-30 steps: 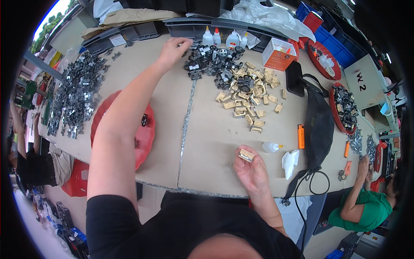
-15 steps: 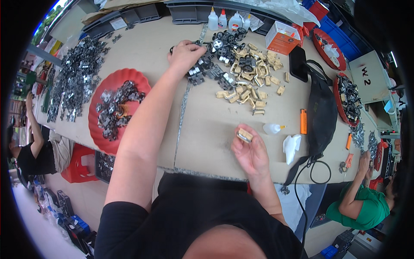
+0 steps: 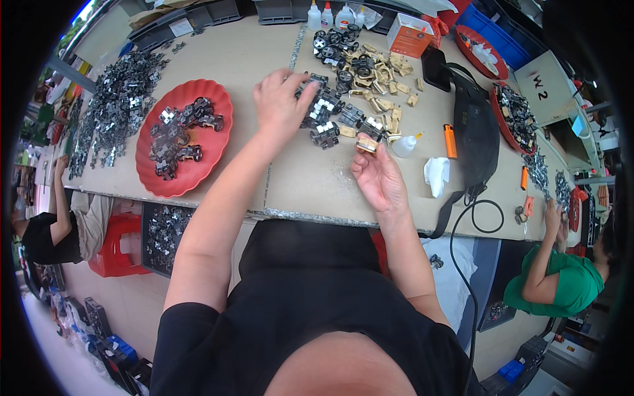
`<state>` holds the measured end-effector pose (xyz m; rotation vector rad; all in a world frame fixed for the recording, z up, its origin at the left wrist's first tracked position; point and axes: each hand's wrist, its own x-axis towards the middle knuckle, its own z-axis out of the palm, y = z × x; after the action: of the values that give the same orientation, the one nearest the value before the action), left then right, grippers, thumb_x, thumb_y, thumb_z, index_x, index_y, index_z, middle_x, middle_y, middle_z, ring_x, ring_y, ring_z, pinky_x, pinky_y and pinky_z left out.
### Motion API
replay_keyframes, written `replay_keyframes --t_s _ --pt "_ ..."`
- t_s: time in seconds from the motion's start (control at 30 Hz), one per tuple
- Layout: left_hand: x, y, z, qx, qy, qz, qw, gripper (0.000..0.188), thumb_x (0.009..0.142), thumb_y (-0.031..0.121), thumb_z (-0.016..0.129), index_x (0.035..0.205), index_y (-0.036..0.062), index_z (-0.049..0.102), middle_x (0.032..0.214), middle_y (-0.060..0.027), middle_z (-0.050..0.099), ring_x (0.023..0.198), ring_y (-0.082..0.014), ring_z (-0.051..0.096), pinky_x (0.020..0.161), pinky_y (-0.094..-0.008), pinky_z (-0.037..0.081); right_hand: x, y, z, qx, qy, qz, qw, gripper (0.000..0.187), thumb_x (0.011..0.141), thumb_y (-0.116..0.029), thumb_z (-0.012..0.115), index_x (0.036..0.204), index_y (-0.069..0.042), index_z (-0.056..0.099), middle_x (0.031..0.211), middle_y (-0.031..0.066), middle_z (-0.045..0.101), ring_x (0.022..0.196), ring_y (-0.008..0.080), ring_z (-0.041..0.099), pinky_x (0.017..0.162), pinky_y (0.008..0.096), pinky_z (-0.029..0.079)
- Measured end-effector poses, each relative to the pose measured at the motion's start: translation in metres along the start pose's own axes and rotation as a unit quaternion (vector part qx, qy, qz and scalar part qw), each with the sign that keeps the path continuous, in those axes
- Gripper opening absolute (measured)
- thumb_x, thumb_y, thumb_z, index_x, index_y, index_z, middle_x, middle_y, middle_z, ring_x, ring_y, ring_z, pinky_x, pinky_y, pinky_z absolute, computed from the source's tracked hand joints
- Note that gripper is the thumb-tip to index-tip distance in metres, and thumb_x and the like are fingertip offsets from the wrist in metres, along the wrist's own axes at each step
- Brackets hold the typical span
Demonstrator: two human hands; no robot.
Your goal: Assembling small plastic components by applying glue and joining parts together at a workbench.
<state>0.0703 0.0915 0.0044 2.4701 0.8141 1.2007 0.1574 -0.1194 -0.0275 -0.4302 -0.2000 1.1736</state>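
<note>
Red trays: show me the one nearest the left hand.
The scalloped red tray, left of the left hand, holding dark wheeled parts; the other red trays lie far to the right.

Working remotely, I have the bag [image 3: 474, 145] on the worktable [image 3: 310, 188]. Just left of it lies the lighter [image 3: 450, 141], then the squeeze bottle [image 3: 404, 146]; left of its far end, the phone [image 3: 434, 68]. Farther left I find blocks [image 3: 400, 64], wheeled parts [image 3: 325, 105] beside them, then a tray [image 3: 210, 155] holding more. Right of the bag sits another filled tray [image 3: 493, 102].
</note>
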Motion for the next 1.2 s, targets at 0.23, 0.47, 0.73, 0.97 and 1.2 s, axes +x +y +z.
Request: replay_keyframes --t_s 0.23,0.47,0.73,0.97,1.2 --pt "-0.071 0.054 -0.034 0.017 -0.194 -0.071 0.978 0.035 0.078 0.029 0.064 0.108 0.0129 0.055 0.089 -0.0086 0.058 0.086 -0.0286 0.059 0.067 -0.0395 0.047 0.002 0.001 0.002 0.002 0.001 -0.005 1.0 0.038 0.088 -0.023 0.058 0.117 0.001 0.051 0.096 0.0065 0.059 0.081 0.0149 0.054 0.075 0.0286 0.046" --pt "-0.065 0.026 -0.039 -0.065 -0.227 -0.001 0.972 0.036 0.077 0.017 0.066 0.111 0.0102 0.056 0.097 -0.0111 0.056 0.085 -0.0254 0.058 0.07 -0.0352 0.047 -0.001 0.004 0.009 -0.028 0.007 0.008 1.0 0.037 0.087 -0.018 0.06 0.117 0.001 0.051 0.097 0.0055 0.058 0.082 0.0142 0.053 0.076 0.0281 0.046" --pt "-0.063 0.04 -0.041 -0.065 -0.236 -0.048 0.968 0.05 0.069 0.018 0.074 0.113 0.0054 0.055 0.098 -0.0092 0.056 0.08 -0.0217 0.055 0.071 -0.0299 0.046 0.005 0.004 0.008 -0.045 0.007 0.017 0.999 0.038 0.085 -0.015 0.061 0.118 0.001 0.051 0.098 0.0053 0.058 0.084 0.0148 0.053 0.078 0.0284 0.046" --pt "-0.075 0.028 -0.053 -0.322 -0.301 -0.179 0.879 0.058 0.067 0.009 0.077 0.119 0.0019 0.051 0.101 -0.0045 0.055 0.081 -0.0106 0.054 0.071 -0.0248 0.047 0.001 0.006 0.014 -0.134 -0.027 0.03 0.99 0.037 0.083 -0.012 0.063 0.116 0.0 0.052 0.1 0.005 0.058 0.089 0.014 0.054 0.081 0.0272 0.045" --pt "-0.088 0.03 -0.059 -0.56 -0.26 -0.285 0.733 0.059 0.073 0.0 0.071 0.124 -0.0017 0.043 0.107 -0.0073 0.055 0.091 -0.0121 0.057 0.078 -0.0236 0.048 0.003 0.012 0.019 -0.231 -0.026 0.025 0.972 0.035 0.082 -0.007 0.064 0.115 -0.001 0.053 0.101 0.005 0.057 0.09 0.0124 0.055 0.081 0.0275 0.046"
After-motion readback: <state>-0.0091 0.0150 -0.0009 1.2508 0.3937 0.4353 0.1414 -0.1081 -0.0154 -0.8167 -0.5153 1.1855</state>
